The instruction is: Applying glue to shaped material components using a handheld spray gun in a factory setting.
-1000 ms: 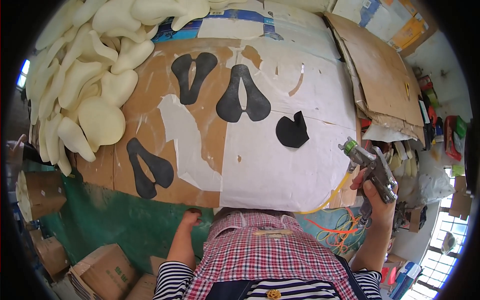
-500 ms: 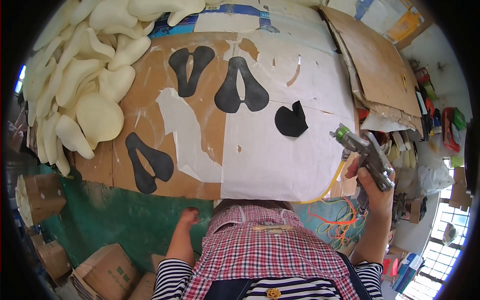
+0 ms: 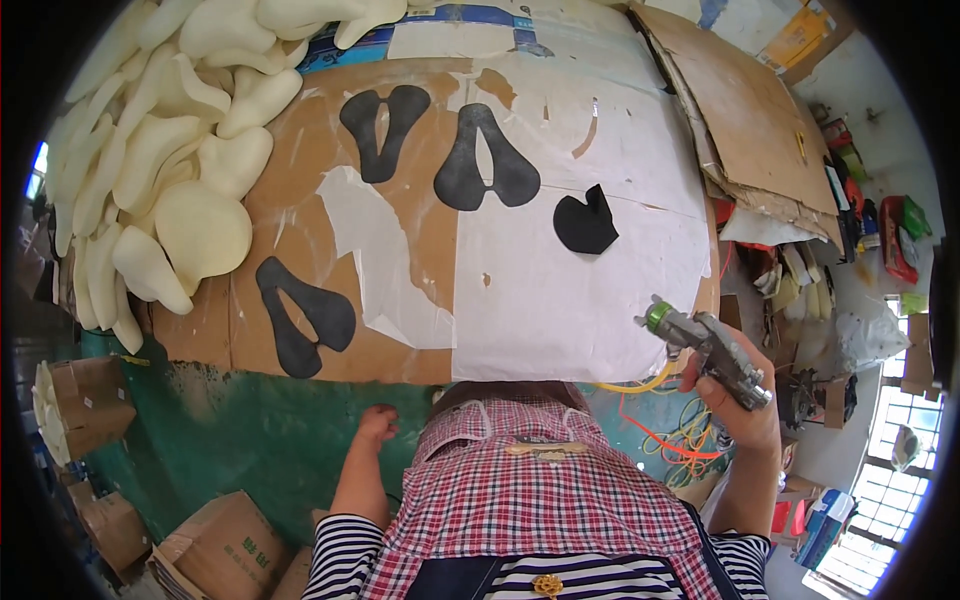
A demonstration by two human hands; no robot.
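Note:
In my right hand [image 3: 740, 395], closed round its handle, is a grey metal spray gun [image 3: 705, 355] with a green ring by its nozzle. It is held above the table's near right edge, nozzle pointing up and left, a yellow hose [image 3: 640, 386] below it. My left hand [image 3: 378, 424] hangs beside my apron, short of the table, fingers curled in with nothing visible in them. On the table lie three flat black saddle-shaped pieces with slits: one at the back [image 3: 362, 135], one in the middle [image 3: 465, 178] and one at near left [image 3: 289, 322]. A small folded black piece [image 3: 582, 226] lies right of them.
Cream foam pads [image 3: 200, 220] are heaped on the table's left. Brown cardboard [image 3: 400, 95] and white sheeting [image 3: 560, 310] cover the tabletop. Cardboard sheets [image 3: 745, 120] are stacked at right. Cartons [image 3: 222, 548] stand at lower left; coiled hoses [image 3: 690, 440] lie on the floor at right.
My right hand has brought the spray gun lower, toward me and a little left. The view has shifted slightly; the black pieces keep their places on the table.

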